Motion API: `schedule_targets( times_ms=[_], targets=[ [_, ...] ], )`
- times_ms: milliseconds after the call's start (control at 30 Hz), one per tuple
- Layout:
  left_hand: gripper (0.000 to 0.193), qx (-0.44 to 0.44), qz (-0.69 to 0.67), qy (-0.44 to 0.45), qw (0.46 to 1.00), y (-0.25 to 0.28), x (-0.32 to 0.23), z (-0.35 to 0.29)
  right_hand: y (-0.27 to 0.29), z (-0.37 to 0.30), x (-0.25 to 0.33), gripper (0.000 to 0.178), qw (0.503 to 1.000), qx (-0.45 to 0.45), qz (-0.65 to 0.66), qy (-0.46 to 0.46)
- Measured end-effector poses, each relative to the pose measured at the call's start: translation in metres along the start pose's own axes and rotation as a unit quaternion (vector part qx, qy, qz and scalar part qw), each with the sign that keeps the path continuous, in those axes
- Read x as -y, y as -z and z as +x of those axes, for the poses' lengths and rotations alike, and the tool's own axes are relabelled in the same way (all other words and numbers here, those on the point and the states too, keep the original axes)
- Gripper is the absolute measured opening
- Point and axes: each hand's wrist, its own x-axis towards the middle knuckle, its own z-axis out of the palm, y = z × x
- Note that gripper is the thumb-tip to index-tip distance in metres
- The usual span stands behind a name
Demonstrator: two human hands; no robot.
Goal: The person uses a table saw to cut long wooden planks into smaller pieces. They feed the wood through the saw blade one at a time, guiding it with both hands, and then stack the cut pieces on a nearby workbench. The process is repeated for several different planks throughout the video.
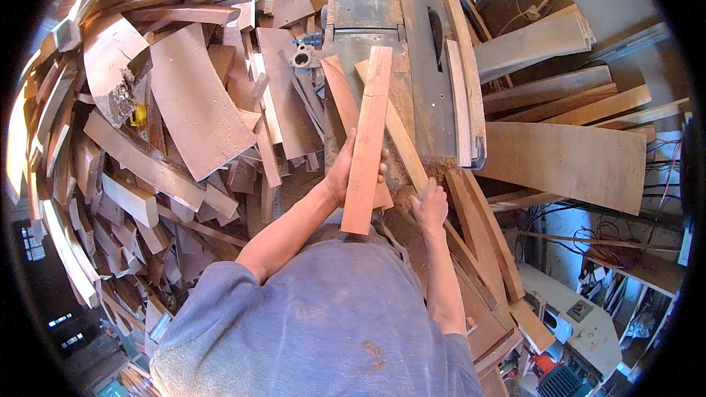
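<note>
My left hand (343, 170) is wrapped round a flat reddish wooden board (369, 132), its fingertips showing at the right edge. The board slants up and away in front of my body. Behind it a narrower, paler wooden strip (401, 132) leans across, its far end resting over the machine table. Closed at the near end of that strip is my right hand (430, 206), with the thumb and fingers curled. Another short board (340, 90) lies behind the held board, partly hidden by it.
A metal woodworking machine table (426, 117) with a slot and a dark blade (435, 38) stands ahead. Long strips (457, 95) lie along its right edge. Stacked boards (198, 103) crowd the left; wide planks (562, 165), loose wires and a grey cabinet (581, 323) are at right.
</note>
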Motion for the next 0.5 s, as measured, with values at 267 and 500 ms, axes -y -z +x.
schedule_targets(
  times_ms=[267, 500],
  targets=[
    [0.065, -0.034, 0.052, -0.016, 0.998, 0.026, -0.003, 0.001, 0.012, -0.039, 0.007, 0.041, 0.925, 0.037, 0.367, -0.091],
    [0.056, -0.159, 0.256, -0.155, 0.941, 0.003, 0.010, 0.016, 0.001, -0.061, 0.005, 0.045, 0.927, -0.075, 0.341, -0.134]
  ],
)
